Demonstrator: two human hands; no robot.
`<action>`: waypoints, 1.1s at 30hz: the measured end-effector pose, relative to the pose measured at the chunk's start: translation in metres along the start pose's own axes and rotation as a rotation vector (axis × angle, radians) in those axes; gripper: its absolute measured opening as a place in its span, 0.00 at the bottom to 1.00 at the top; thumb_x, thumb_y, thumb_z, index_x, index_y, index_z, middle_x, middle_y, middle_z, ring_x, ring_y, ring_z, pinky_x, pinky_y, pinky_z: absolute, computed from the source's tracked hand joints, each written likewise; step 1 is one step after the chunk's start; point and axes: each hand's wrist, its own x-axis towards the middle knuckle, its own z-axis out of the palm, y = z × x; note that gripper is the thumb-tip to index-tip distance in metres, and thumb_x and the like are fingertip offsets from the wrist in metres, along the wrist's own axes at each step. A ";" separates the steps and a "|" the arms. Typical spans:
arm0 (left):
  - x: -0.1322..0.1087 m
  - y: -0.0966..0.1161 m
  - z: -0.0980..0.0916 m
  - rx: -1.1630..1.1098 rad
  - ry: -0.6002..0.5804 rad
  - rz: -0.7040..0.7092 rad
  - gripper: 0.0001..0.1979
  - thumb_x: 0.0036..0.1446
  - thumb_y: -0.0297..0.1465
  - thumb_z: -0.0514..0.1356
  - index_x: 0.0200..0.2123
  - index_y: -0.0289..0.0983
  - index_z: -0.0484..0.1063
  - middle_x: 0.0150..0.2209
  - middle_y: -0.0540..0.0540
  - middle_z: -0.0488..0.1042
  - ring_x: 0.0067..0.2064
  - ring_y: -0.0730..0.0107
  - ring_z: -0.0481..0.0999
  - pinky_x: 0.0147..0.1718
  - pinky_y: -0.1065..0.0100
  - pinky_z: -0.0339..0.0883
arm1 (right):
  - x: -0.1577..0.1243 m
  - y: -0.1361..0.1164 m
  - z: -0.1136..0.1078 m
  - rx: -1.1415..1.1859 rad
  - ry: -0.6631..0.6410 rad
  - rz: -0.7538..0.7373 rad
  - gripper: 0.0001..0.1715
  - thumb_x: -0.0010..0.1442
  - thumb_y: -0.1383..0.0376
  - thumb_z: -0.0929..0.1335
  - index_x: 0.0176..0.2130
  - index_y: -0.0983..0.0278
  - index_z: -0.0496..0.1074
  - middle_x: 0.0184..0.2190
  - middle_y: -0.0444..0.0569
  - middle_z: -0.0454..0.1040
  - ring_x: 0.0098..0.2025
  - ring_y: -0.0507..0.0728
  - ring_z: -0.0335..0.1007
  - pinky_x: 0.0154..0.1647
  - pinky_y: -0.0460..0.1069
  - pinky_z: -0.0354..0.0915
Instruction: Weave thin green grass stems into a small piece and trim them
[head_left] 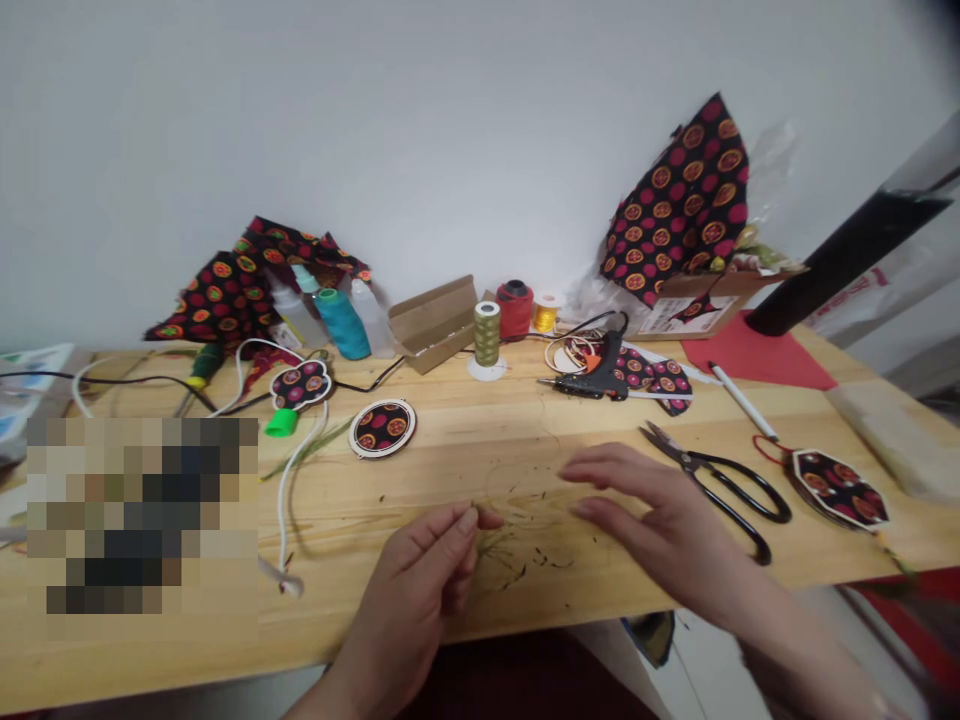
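My left hand point(424, 565) is closed in a pinch, thumb pressed to the index finger, near the table's front edge. What it pinches is too small to make out; thin green thread ends point(495, 548) show just beside its fingertips. To its right, my right hand point(649, 515) hovers over the wood with thumb and fingers apart and nothing visible between them. Between the hands lie small dark scraps point(541, 557) and fine loose threads. Black-handled scissors point(705, 470) rest partly open beyond my right hand. A round fabric-covered piece point(382, 428) lies beyond my left hand.
At the back stand a green thread spool point(487, 335), a red spool point(514, 310), a teal spool point(345, 325) and an open cardboard box point(435, 325). A glue gun point(600, 370) lies right of them. An octagonal fabric ornament point(840, 488) sits at right. White cord point(283, 500) runs left.
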 end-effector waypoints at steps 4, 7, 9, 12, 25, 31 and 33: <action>0.000 0.001 0.001 -0.006 -0.031 -0.020 0.11 0.54 0.36 0.59 0.28 0.34 0.72 0.18 0.57 0.54 0.19 0.81 0.47 0.18 0.73 0.38 | 0.018 -0.011 0.041 0.339 -0.091 -0.017 0.18 0.52 0.67 0.71 0.45 0.60 0.73 0.41 0.48 0.73 0.44 0.53 0.69 0.45 0.48 0.66; 0.000 0.002 0.000 -0.031 -0.037 -0.029 0.14 0.53 0.36 0.60 0.21 0.34 0.67 0.17 0.57 0.55 0.19 0.80 0.46 0.18 0.72 0.37 | 0.025 -0.011 0.051 0.423 -0.143 -0.055 0.20 0.51 0.68 0.72 0.45 0.59 0.73 0.42 0.47 0.72 0.46 0.53 0.67 0.48 0.49 0.64; 0.000 0.002 0.000 -0.045 -0.038 -0.041 0.15 0.53 0.37 0.60 0.19 0.34 0.65 0.17 0.56 0.55 0.19 0.80 0.46 0.18 0.72 0.37 | 0.026 -0.012 0.051 0.451 -0.182 -0.074 0.18 0.51 0.68 0.72 0.44 0.59 0.74 0.41 0.47 0.71 0.45 0.53 0.68 0.48 0.49 0.64; 0.000 0.001 -0.001 -0.056 -0.046 -0.061 0.14 0.52 0.37 0.61 0.22 0.33 0.69 0.17 0.56 0.55 0.19 0.81 0.46 0.18 0.73 0.37 | 0.026 -0.013 0.050 0.453 -0.218 -0.101 0.19 0.51 0.67 0.72 0.44 0.58 0.73 0.42 0.47 0.70 0.45 0.53 0.67 0.49 0.50 0.64; 0.002 0.006 -0.003 -0.293 -0.102 -0.190 0.32 0.53 0.54 0.48 0.28 0.31 0.75 0.19 0.55 0.49 0.22 0.77 0.39 0.18 0.74 0.37 | 0.021 -0.021 0.059 0.287 0.020 0.134 0.05 0.49 0.67 0.73 0.30 0.62 0.73 0.32 0.45 0.71 0.37 0.54 0.66 0.39 0.49 0.64; -0.002 0.003 -0.002 -0.250 -0.012 -0.107 0.35 0.50 0.56 0.50 0.46 0.32 0.74 0.22 0.53 0.54 0.23 0.75 0.45 0.20 0.74 0.40 | 0.012 -0.033 0.070 0.445 -0.084 0.412 0.06 0.46 0.69 0.73 0.30 0.63 0.78 0.20 0.40 0.67 0.24 0.50 0.60 0.26 0.45 0.56; -0.002 0.000 -0.001 -0.210 0.018 -0.071 0.36 0.49 0.56 0.51 0.50 0.34 0.71 0.23 0.53 0.56 0.23 0.75 0.48 0.20 0.74 0.42 | 0.011 -0.035 0.074 0.478 -0.098 0.437 0.06 0.46 0.69 0.73 0.30 0.63 0.78 0.19 0.39 0.65 0.24 0.49 0.58 0.26 0.45 0.55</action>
